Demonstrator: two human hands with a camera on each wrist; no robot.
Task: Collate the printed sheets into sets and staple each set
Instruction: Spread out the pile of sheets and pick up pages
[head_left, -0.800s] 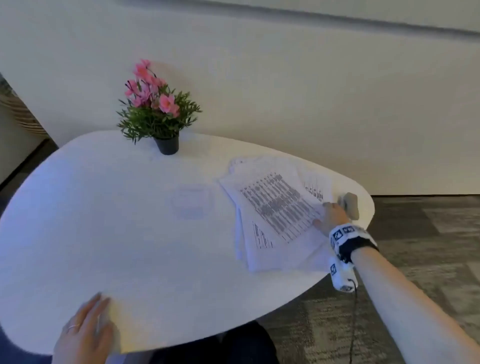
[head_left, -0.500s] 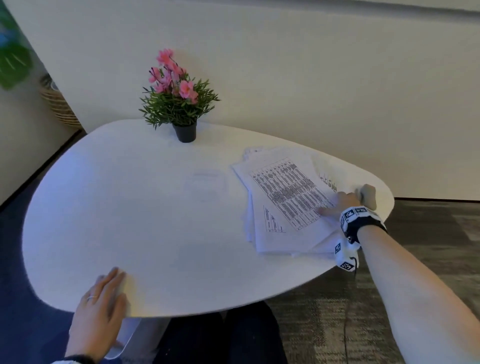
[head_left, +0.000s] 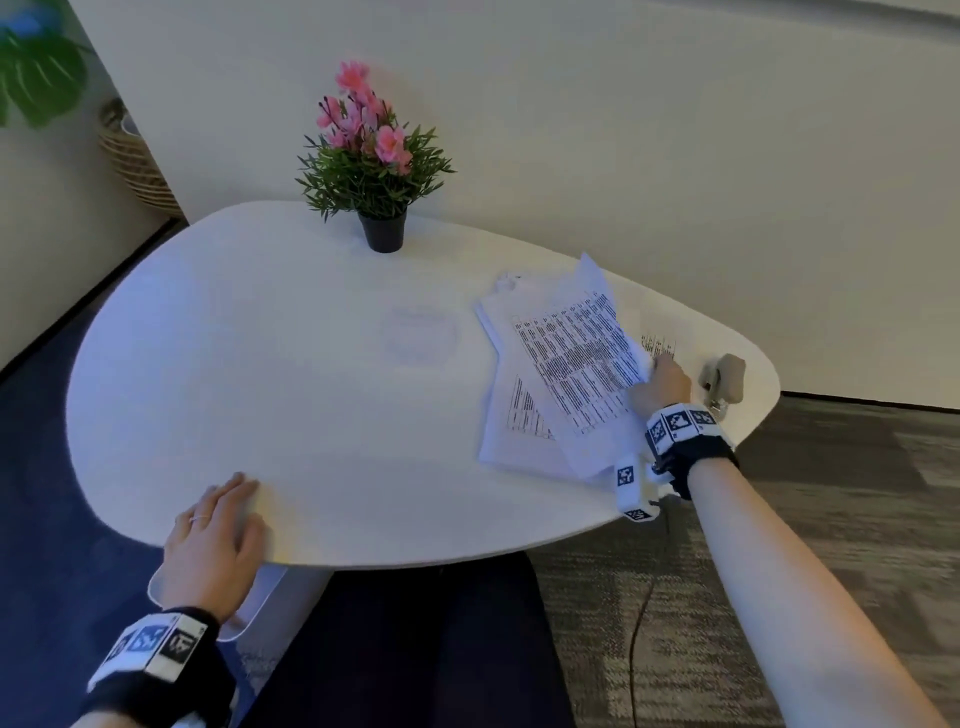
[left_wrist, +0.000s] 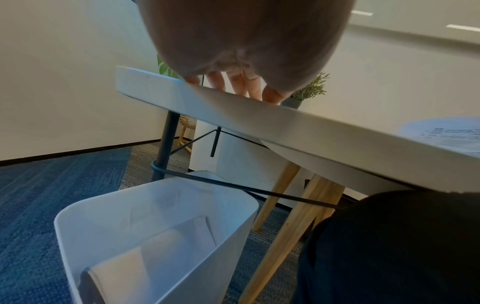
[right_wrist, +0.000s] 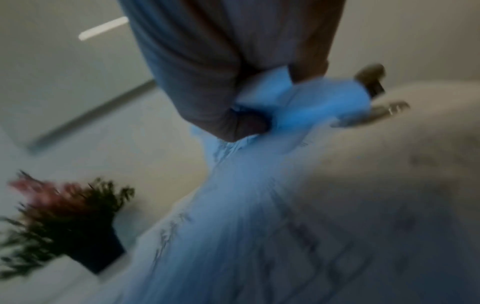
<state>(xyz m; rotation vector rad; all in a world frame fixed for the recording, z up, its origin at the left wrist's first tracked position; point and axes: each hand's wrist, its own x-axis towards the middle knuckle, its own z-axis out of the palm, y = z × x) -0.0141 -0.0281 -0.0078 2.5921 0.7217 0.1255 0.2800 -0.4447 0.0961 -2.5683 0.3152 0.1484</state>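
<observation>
Right now the right hand (head_left: 662, 387) pinches the near right edge of the top sheet (head_left: 582, 358), its fingers curled round the paper so that the sheet lifts and bows above the stack (head_left: 511, 431). In the right wrist view, badly blurred, the paper bunches between thumb and fingers (right_wrist: 249, 123). The stack lies just left of those fingers, fanned loosely on the right part of the table (head_left: 260, 374); another printed page (head_left: 658, 345) shows just beyond the fingertips. The stapler (head_left: 723, 378) sits just right of the hand, near the table's edge, apart from the fingers.

The left hand (head_left: 218, 540) lies flat on the near left edge of the table, fingers (left_wrist: 240, 84) straight and spread, grasping nothing. Well beyond them, at the far side, stands a pot (head_left: 383, 231) of pink flowers. Below that hand, on the floor, a white bin (left_wrist: 155, 236) holds some paper.
</observation>
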